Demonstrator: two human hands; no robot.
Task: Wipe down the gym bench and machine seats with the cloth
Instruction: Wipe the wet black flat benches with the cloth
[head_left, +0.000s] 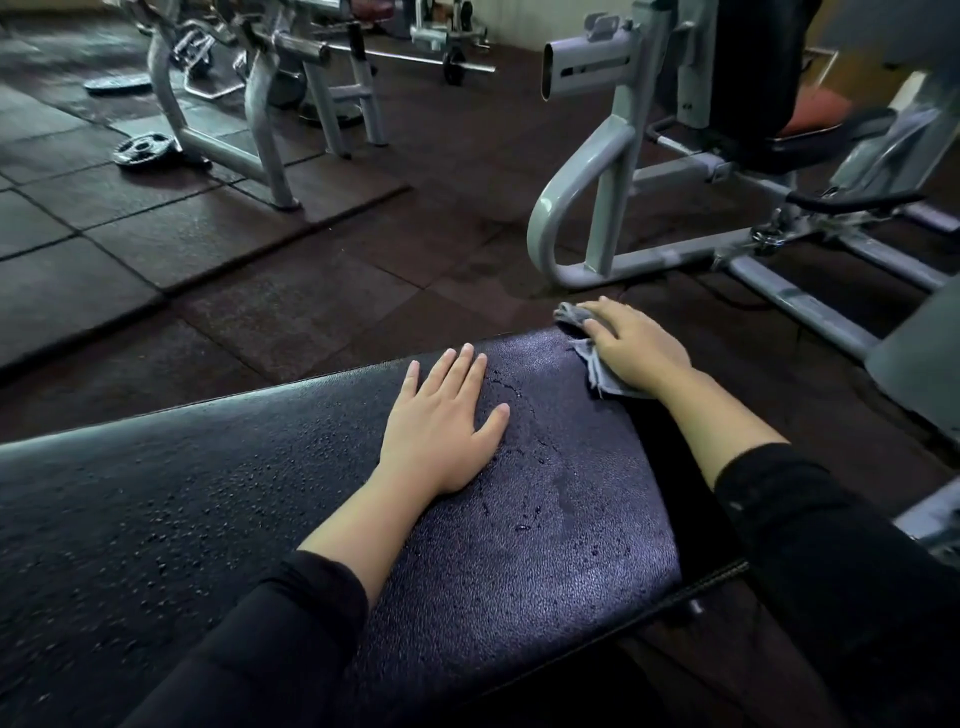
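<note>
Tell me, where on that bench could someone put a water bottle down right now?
The long stretch of bench pad to the left of the left hand is bare, though beaded with droplets. The strip between the two hands is narrow. The far right corner is taken by the right hand pressing the cloth.

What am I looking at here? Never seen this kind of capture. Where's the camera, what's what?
There is one picture, from a wide-angle camera worn on a person's head, looking forward and down, so the arms come in from the bottom. No robot: two bare hands. The dark padded surface is a gym bench, with droplets showing on it. The left hand lies flat on the pad, fingers straight, holding nothing. The right hand presses a grey cloth against the bench's far right corner; whether its fingers curl round the cloth is not clear. Behind stand a grey-framed machine and a weight plate on the rubber floor tiles.
</note>
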